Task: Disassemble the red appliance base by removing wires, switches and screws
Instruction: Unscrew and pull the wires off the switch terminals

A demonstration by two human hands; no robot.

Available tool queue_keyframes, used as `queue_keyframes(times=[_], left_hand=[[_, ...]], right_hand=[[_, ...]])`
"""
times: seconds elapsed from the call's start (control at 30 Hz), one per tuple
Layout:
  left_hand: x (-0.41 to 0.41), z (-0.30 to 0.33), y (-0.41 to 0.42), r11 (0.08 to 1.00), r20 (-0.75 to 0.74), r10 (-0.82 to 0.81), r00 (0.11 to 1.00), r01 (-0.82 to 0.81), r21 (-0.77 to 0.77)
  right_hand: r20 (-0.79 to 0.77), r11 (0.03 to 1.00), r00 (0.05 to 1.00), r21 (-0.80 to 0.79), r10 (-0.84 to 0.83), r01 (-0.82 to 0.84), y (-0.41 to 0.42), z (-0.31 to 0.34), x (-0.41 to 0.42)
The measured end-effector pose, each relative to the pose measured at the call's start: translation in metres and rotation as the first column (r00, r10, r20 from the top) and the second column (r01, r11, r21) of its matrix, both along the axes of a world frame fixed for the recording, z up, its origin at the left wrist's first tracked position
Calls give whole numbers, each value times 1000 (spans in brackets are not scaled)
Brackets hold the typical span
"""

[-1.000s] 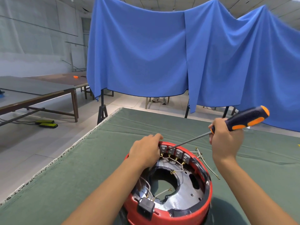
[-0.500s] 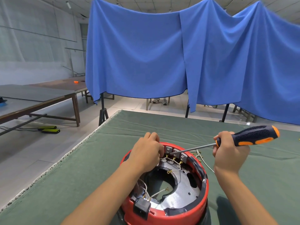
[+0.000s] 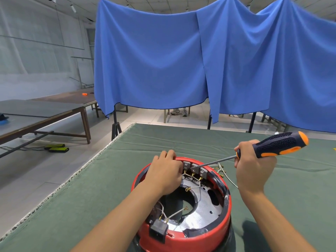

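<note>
The round red appliance base (image 3: 227, 213) lies open side up on the green cloth, showing a metal plate, white wires (image 3: 174, 213) and a black socket (image 3: 157, 231) at its near rim. A row of grey switches (image 3: 195, 169) lines the far rim. My left hand (image 3: 163, 171) grips the far left rim, fingers curled over the edge beside the switches. My right hand (image 3: 254, 171) holds a black-and-orange screwdriver (image 3: 280, 144); its shaft slants down left and the tip rests at the switches.
Loose white wires with brass terminals (image 3: 221, 170) lie on the green-covered table (image 3: 181, 140) just right of the base. Its left edge drops to the floor. Blue curtains (image 3: 181, 60) hang behind; long tables stand at the left.
The screwdriver handle has dropped lower and swung right, flattening the shaft, with the tip staying at the switches. My left hand has stayed on the rim.
</note>
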State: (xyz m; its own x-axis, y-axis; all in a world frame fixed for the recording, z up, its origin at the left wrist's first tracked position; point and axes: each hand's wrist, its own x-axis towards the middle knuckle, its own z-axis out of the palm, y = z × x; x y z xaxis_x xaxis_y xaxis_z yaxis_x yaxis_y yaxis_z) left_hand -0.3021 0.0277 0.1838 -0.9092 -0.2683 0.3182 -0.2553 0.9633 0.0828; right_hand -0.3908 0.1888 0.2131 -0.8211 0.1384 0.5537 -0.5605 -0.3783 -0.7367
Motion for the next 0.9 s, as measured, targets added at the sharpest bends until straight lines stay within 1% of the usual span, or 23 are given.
queue_keyframes(times=[0.13,0.2,0.33,0.5,0.63,0.77,0.83,0.9], left_hand=[[-1,-2,5,996,16,80,997,-80,-26],[-1,-3,8,995,14,97,995,-97,-15],[1,3,8,990,-71,77,995,-68,122],[-3,4,3,985,-142,91,986,-68,160],[-8,1,-1,987,-89,101,991,-89,135],[-14,3,-9,992,24,125,992,-125,32],[-17,4,-11,992,39,121,992,-122,18],[-18,2,-11,993,21,117,993,-118,22]], right_hand=[[-20,1000,1000,22,5,-4,-4,-2,3],[-29,999,1000,35,9,-8,-5,-3,4],[-31,998,1000,60,-3,5,-7,-5,4],[-31,999,999,21,27,-27,-6,-2,6],[-25,999,999,37,29,-28,-6,-3,4],[-22,996,1000,86,19,-17,-7,-7,5],[-33,991,999,132,12,-8,-7,-6,4],[-46,982,999,189,8,1,-8,-2,3]])
